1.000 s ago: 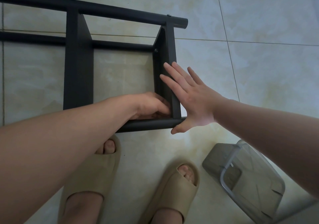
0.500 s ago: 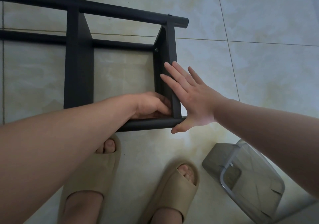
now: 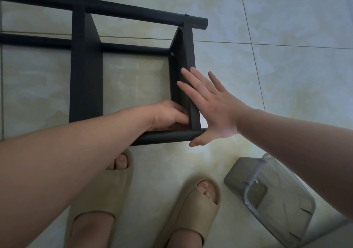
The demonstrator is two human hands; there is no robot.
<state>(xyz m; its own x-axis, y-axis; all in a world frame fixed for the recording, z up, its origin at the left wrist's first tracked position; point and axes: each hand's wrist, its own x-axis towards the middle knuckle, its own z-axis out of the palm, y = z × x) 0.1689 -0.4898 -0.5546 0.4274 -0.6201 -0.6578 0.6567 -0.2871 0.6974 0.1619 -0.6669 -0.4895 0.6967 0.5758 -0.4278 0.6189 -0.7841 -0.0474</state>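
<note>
A black metal frame (image 3: 86, 79) of round tubes and flat cross panels lies on the tiled floor. My right hand (image 3: 214, 108) presses flat with straight fingers against the outer face of the frame's right end panel (image 3: 188, 53), thumb under the near tube (image 3: 168, 136). My left hand (image 3: 168, 117) reaches inside the frame at the near right corner, its fingers curled against the inner side of that panel. What the fingertips hold there is hidden.
A translucent grey plastic container (image 3: 271, 198) lies tipped on the floor at the lower right. My feet in beige slippers (image 3: 107, 190) stand just in front of the frame. Pale floor tiles stretch to the right and beyond.
</note>
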